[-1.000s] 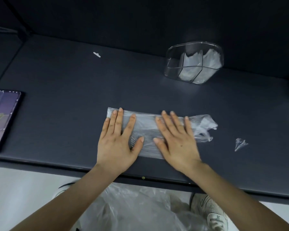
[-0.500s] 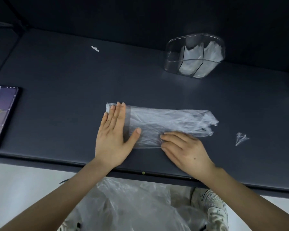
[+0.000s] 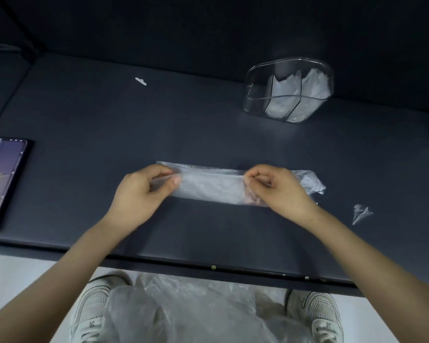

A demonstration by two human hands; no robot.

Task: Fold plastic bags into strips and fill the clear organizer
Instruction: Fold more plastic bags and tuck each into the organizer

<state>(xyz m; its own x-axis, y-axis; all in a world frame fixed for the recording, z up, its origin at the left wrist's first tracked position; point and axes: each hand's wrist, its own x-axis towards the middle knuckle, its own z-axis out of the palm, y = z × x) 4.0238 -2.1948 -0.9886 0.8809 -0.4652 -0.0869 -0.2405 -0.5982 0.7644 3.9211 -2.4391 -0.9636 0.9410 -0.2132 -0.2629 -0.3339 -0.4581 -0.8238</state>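
- We see the plastic bag (image 3: 211, 186) lying lengthwise, left to right, on the dark bench (image 3: 159, 120), near its front edge and roughly in the middle.
- Left hand (image 3: 139, 191): grip closed on the bag's left end, with the film pinched between thumb and curled fingers.
- Right hand (image 3: 280, 189): grip closed on the bag towards its right end, again a pinch of fingertips and thumb. The crumpled handle end sticks out past this hand to the right.
- Between the two pinches one long edge runs taut and straight. The far long edge lies flat on the bench.
- The clear organizer (image 3: 287, 95) stands at the back right of the bench, well apart from the hands. We count folded bags (image 3: 312, 82) upright in its middle and right compartments.
- A scrap of plastic (image 3: 360, 212) lies on the bench to the right of the bag, apart from it.
- A white sliver (image 3: 141, 81) lies far back on the left; we cannot tell what it is.
- A phone (image 3: 0, 179) lies face down at the left edge of the bench.
- Below the front edge of the bench, a heap of loose bags (image 3: 183, 313) sits between two pale shoes (image 3: 94, 308).
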